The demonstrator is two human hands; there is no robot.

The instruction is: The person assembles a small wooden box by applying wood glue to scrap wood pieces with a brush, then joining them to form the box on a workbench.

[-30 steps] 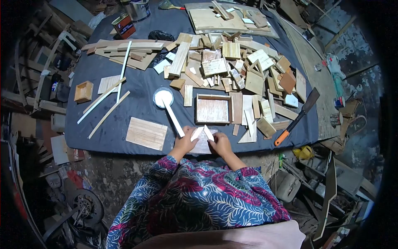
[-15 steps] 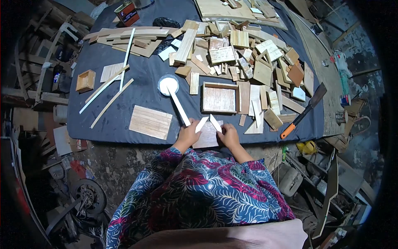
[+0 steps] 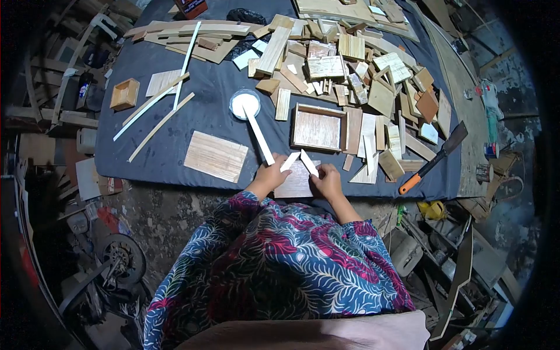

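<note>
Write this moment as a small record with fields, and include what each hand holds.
left hand: short pale strip
right hand: matching strip
strip tips: close together; contact unclear
under strips: thin board
near left hand: long stick, far end in white-filled dish
beyond board: open wooden box
far right: orange-ended blade tool

The left fingers (image 3: 284,174) and right fingers (image 3: 317,177) are spread slightly wider, baring more of the smooth greyish-brown wooden board (image 3: 295,184) between them. More of the pointed white right-hand strip (image 3: 308,161) shows beyond the right fingers. Far beyond the left fingers, the silver metal can has left view; the dark red rectangular tin (image 3: 192,7) is now cropped.
</note>
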